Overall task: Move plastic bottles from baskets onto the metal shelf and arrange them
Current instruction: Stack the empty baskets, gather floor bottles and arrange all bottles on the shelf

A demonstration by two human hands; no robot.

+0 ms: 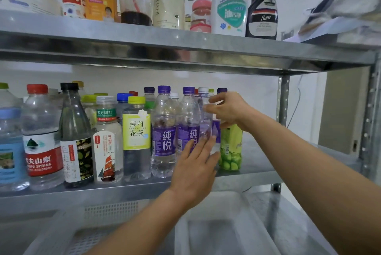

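The middle metal shelf (253, 164) carries a crowded row of plastic bottles. Two purple-label water bottles (164, 135) stand near its middle. My right hand (226, 110) grips the upper part of another purple-capped bottle (216, 131) at the right end of the row. With straight fingers, my left hand (195, 168) touches the lower part of that bottle and the purple-label one beside it. A green bottle (232, 149) stands just right of them, partly hidden by my right wrist.
Taller cleaning bottles (231, 7) line the top shelf. Left of the purple ones stand tea bottles (136, 131) and a red-label water bottle (42, 143). Two white baskets (231, 205) sit below the shelf. A steel upright (282, 98) marks the shelf's right end.
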